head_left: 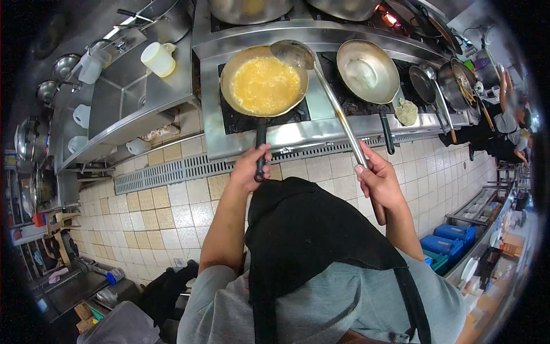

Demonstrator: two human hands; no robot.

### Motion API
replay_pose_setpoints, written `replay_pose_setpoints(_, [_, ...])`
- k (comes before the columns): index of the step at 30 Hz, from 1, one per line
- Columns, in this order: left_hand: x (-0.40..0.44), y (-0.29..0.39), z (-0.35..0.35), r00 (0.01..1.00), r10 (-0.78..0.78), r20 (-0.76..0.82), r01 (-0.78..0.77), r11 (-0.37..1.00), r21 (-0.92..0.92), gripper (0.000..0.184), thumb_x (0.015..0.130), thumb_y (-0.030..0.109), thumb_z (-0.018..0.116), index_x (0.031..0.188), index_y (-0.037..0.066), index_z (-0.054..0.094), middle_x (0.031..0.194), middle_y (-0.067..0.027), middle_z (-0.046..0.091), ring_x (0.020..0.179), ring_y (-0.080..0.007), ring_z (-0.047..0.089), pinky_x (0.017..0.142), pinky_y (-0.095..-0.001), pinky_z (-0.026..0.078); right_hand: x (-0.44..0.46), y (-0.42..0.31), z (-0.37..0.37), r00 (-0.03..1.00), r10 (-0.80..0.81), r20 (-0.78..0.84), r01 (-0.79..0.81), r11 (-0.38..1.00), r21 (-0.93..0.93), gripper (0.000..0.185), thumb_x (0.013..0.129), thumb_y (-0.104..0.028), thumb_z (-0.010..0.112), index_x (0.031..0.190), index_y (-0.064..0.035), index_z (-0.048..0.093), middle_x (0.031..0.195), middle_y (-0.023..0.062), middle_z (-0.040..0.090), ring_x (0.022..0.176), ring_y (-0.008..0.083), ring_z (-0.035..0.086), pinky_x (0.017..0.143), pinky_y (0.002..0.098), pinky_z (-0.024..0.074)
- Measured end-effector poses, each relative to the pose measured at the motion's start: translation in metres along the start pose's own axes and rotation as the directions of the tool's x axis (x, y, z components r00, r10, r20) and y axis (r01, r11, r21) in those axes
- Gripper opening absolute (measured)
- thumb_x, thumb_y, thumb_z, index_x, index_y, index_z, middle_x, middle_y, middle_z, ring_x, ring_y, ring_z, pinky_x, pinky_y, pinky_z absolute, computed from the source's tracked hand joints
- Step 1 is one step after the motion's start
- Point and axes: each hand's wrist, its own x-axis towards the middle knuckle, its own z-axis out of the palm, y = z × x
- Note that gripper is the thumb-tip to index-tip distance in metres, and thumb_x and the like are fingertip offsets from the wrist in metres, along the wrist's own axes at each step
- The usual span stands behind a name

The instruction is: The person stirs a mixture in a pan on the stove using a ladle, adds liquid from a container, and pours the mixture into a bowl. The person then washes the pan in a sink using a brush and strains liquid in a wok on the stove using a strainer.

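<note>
My left hand [251, 167] is closed round the black handle of a frying pan [227, 86] on the left burner. Yellow beaten egg [266, 85] covers the pan's bottom, with paler, set-looking bits at its edge. In my right hand [379, 176] is a long-handled ladle [293, 54], gripped near its dark handle end. The ladle's bowl hangs over the pan's upper right rim; whether it touches the rim I cannot tell. To the right, a second frying pan [366, 71] sits on its own burner, with a shiny patch in its bottom.
A crumpled cloth [406, 112] lies on the stove's front edge, beside a small dark pan [423, 85]. Large pots [252, 8] stand behind the burners. On the left are a sink [121, 94] and a yellowish jug [158, 59]. Other people [507, 129] are at the far right.
</note>
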Motion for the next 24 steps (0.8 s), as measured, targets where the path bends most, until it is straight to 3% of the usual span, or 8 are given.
replay_pose_setpoints(1, [0.010,-0.004,-0.003,0.998,-0.023,-0.054,0.031,0.985,0.169,0.020,0.096,0.028,0.059,0.096,0.009,0.052,0.075,-0.0035,0.056,0.058,-0.0140,0.056,0.047,-0.0314,0.046,0.000,0.000,0.000,1.000,0.008,0.002,-0.008,1.000,-0.018,0.059,0.093,-0.004,0.058,0.148,-0.0140,0.038,0.067,-0.0040,0.045,0.046,0.0042,0.041,0.040,0.0207,0.0351])
replay_pose_setpoints(2, [-0.006,-0.008,0.021,0.995,-0.006,-0.098,0.016,0.994,0.104,0.020,0.092,0.024,0.064,0.093,0.010,0.050,0.064,0.0004,0.048,0.045,-0.0108,0.044,0.038,-0.0308,0.037,0.000,0.001,-0.001,1.000,-0.005,0.030,0.005,1.000,-0.002,0.059,0.093,-0.005,0.058,0.148,-0.0141,0.038,0.068,-0.0034,0.046,0.046,0.0046,0.041,0.040,0.0210,0.0359])
replay_pose_setpoints(5, [-0.025,-0.013,0.052,0.994,-0.015,-0.111,0.021,0.999,0.048,0.024,0.094,0.025,0.063,0.086,0.010,0.047,0.063,0.0009,0.045,0.044,-0.0109,0.042,0.037,-0.0288,0.036,0.003,0.001,0.001,1.000,-0.002,0.009,0.002,0.999,-0.035,0.060,0.093,-0.005,0.059,0.148,-0.0138,0.037,0.069,-0.0029,0.046,0.046,0.0050,0.041,0.041,0.0212,0.0361])
replay_pose_setpoints(7, [-0.001,-0.009,0.035,0.983,0.040,-0.181,0.015,0.957,0.290,0.022,0.095,0.024,0.061,0.089,0.010,0.045,0.065,0.0019,0.046,0.045,-0.0098,0.042,0.038,-0.0285,0.037,0.008,0.002,0.003,1.000,-0.009,0.013,0.009,1.000,-0.020,0.059,0.093,-0.005,0.059,0.148,-0.0137,0.038,0.069,-0.0025,0.047,0.046,0.0053,0.041,0.041,0.0217,0.0361])
replay_pose_setpoints(19, [0.008,-0.010,0.025,0.997,0.000,-0.082,0.012,0.990,0.141,0.020,0.095,0.023,0.061,0.093,0.009,0.047,0.067,0.0009,0.048,0.046,-0.0095,0.046,0.037,-0.0280,0.038,0.106,0.006,0.021,0.997,-0.080,-0.011,0.069,0.917,-0.393,0.059,0.092,-0.013,0.061,0.147,-0.0109,0.039,0.069,0.0039,0.054,0.048,0.0102,0.047,0.045,0.0280,0.0413])
replay_pose_setpoints(21, [0.006,-0.008,0.026,0.998,-0.003,-0.069,0.012,0.990,0.139,0.020,0.095,0.023,0.061,0.094,0.009,0.047,0.067,0.0007,0.048,0.047,-0.0099,0.047,0.038,-0.0285,0.040,0.118,-0.002,0.032,1.000,0.019,0.013,-0.012,0.916,-0.402,0.057,0.093,-0.012,0.060,0.146,-0.0095,0.040,0.065,0.0012,0.051,0.045,0.0084,0.045,0.038,0.0266,0.0371])
replay_pose_setpoints(23, [0.005,-0.007,0.026,0.997,-0.029,-0.078,0.037,0.994,0.102,0.022,0.093,0.020,0.064,0.102,0.011,0.046,0.067,0.0015,0.050,0.047,-0.0102,0.045,0.040,-0.0292,0.037,0.127,0.009,0.029,0.993,0.095,0.074,-0.052,0.893,-0.447,0.058,0.093,-0.013,0.061,0.146,-0.0075,0.039,0.065,0.0022,0.053,0.052,0.0117,0.050,0.046,0.0313,0.0446])
replay_pose_setpoints(24, [0.005,-0.006,0.026,0.997,-0.029,-0.075,0.036,0.994,0.102,0.022,0.093,0.020,0.064,0.102,0.011,0.046,0.067,0.0015,0.050,0.047,-0.0102,0.045,0.040,-0.0292,0.037,0.143,0.042,0.022,0.977,-0.164,0.139,0.213,0.825,-0.523,0.058,0.092,-0.013,0.061,0.146,-0.0101,0.039,0.069,0.0056,0.057,0.058,0.0174,0.056,0.055,0.0345,0.0480])
